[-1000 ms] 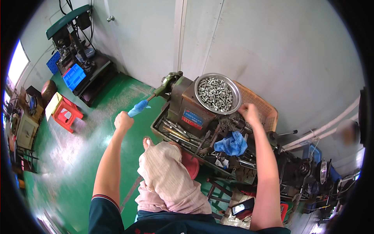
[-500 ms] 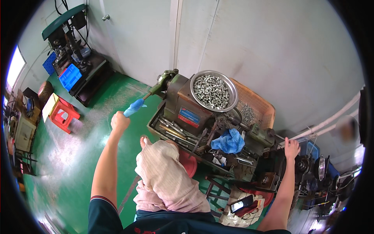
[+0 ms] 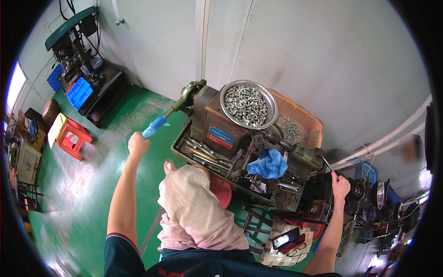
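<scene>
My left hand [image 3: 139, 144] is closed around the end of a lever handle [image 3: 155, 126] wrapped in blue cloth, at the left end of a green bench lathe [image 3: 201, 111]. At the lathe's right end, my right hand [image 3: 341, 185] grips a thin metal lever [image 3: 327, 162] that slants up to the tailstock. Between my hands, a round steel bowl [image 3: 224, 107] full of small shiny metal parts sits on top of the machine. A crumpled blue cloth [image 3: 267, 164] lies over its front, beside metal rods [image 3: 203, 152] in the tray.
Behind the lathe stands an orange basket [image 3: 311, 117] with more small parts. A red stool [image 3: 74, 137] and a drill press [image 3: 76, 51] are at the left. Near my right forearm, a phone [image 3: 286, 237] lies on a stool. Other machinery [image 3: 369, 194] stands far right.
My right hand has moved slightly down and left, its fingers now closed around the lever, which has swung lower. My left hand keeps its grip. The whole view has shifted a little.
</scene>
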Demonstrator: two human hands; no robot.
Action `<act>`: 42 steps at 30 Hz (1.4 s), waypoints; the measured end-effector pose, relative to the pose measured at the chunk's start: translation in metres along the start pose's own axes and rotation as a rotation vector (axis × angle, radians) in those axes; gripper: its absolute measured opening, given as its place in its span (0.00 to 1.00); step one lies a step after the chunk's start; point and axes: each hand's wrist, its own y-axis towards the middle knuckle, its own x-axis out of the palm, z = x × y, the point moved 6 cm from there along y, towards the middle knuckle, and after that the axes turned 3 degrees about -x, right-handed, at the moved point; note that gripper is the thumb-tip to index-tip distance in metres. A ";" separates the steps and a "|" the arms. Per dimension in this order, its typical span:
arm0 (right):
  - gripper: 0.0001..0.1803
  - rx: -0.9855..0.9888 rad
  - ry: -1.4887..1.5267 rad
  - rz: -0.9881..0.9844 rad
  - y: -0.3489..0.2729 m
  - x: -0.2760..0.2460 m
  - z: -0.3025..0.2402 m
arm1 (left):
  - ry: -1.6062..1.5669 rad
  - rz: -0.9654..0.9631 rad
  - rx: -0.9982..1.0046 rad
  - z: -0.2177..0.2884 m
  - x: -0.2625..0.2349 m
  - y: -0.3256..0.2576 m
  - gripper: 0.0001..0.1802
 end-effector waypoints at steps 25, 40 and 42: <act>0.31 0.051 -0.051 -0.049 -0.005 0.000 -0.002 | -0.042 0.025 0.008 0.000 0.003 -0.001 0.10; 0.31 0.053 -0.026 -0.003 -0.004 0.005 0.001 | -0.022 0.017 -0.006 -0.001 0.002 0.000 0.10; 0.23 0.076 -0.052 0.118 0.006 0.006 -0.001 | -0.019 0.014 0.005 0.000 0.000 0.000 0.10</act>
